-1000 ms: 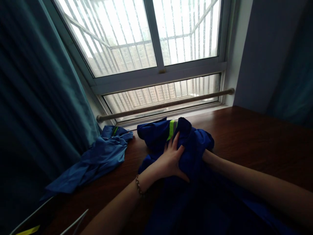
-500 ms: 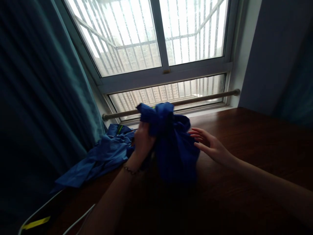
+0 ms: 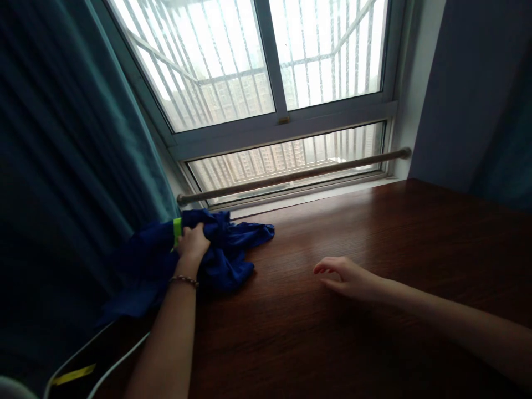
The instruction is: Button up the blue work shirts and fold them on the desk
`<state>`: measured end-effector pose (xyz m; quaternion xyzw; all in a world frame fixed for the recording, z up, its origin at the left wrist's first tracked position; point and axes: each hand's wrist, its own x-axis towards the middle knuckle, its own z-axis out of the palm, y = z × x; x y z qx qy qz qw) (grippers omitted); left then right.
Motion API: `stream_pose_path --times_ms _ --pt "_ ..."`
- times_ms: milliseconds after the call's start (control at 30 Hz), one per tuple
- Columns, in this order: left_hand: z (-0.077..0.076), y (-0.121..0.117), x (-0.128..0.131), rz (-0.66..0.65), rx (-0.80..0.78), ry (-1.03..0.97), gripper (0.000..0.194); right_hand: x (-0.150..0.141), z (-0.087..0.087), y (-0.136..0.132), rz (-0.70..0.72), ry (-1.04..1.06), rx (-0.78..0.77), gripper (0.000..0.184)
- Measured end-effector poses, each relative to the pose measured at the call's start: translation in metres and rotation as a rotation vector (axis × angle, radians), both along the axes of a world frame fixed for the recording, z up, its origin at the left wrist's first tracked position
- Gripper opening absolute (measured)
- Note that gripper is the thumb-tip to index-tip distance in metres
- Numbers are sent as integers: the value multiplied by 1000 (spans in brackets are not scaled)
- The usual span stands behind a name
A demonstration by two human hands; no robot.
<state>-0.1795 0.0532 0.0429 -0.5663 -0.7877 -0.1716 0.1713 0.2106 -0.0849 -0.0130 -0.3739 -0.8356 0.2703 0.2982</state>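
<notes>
A crumpled dark-blue garment (image 3: 226, 263) with a bright yellow-green strip (image 3: 177, 230) lies heaped at the left side of the wooden table. My left hand (image 3: 194, 242) is on top of the heap, fingers closed into the cloth beside the strip; the fingertips are hidden. Under it, a lighter blue piece of cloth (image 3: 133, 296) shows at the lower left. My right hand (image 3: 347, 277) hovers over or rests on the brown tabletop (image 3: 291, 327), away from the cloth. Its fingers are loosely curved, thumb apart, holding nothing.
Behind the table runs a metal rail (image 3: 291, 176) in front of a barred window (image 3: 224, 61). A teal curtain (image 3: 137, 127) hangs along the left. White cables (image 3: 118, 363) and a yellow strip (image 3: 75, 374) are at the lower left.
The dark-blue garment has moved from mid-air at the centre down to the left, onto the other cloth, with my left hand. My right hand has come away from it and dropped lower.
</notes>
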Motion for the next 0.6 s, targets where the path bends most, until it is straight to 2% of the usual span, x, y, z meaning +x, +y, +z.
stream_pose_path --times_ms 67,133,200,267,333,400,467,500,600 --pt "-18 8 12 45 -111 81 38 0 -3 -2 47 -81 16 20" --pt "-28 11 28 80 -162 141 45 -1 -7 -3 81 -143 44 18" --pt "-29 10 43 101 -206 158 62 -2 -10 -3 84 -177 89 17" --pt "-24 6 58 81 -217 168 77 -3 -13 -4 75 -185 148 16" --pt "-17 -2 75 -1 -170 195 76 -6 -15 -5 76 -173 225 17" --pt "-10 -13 99 -149 -130 205 66 -8 -15 -7 103 -157 299 19" --pt "-7 -30 129 -376 -161 157 56 -10 -14 -10 153 -147 346 22" --pt "-6 -42 145 -533 -187 109 51 -11 -14 -12 187 -146 356 26" --pt "-11 -90 188 -1150 -254 -138 41 -15 -15 -20 316 -155 346 46"
